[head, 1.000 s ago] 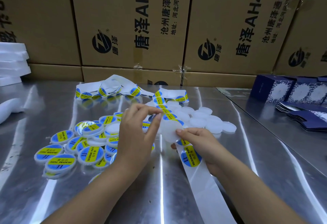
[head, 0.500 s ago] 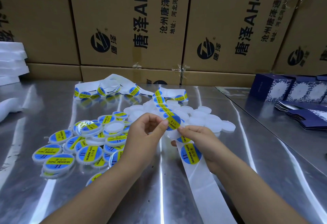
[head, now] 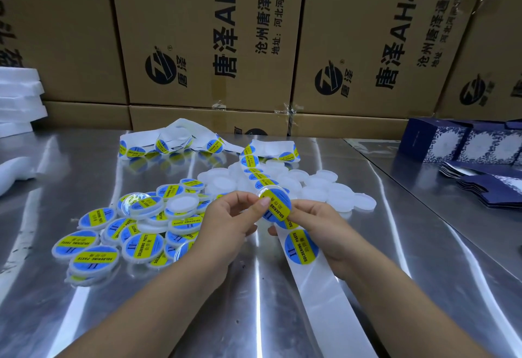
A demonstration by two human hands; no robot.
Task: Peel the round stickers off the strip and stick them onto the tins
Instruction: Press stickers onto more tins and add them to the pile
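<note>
Round blue-and-yellow sticker [head: 276, 205] lying on face of round white plastic tin [head: 261, 192], raised just above shiny metal surface [head: 254, 315]. Pinched from both sides: left hand [head: 228, 224] with thumb on sticker's left edge, right hand [head: 319, 224] gripping right edge. White backing strip [head: 319, 301] passing under right hand, one more sticker on it. Labelled tins [head: 113, 233] heaped at left, plain white tins [head: 324, 191] just behind.

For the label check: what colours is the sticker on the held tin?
The sticker is blue with a yellow band; head view.
</note>
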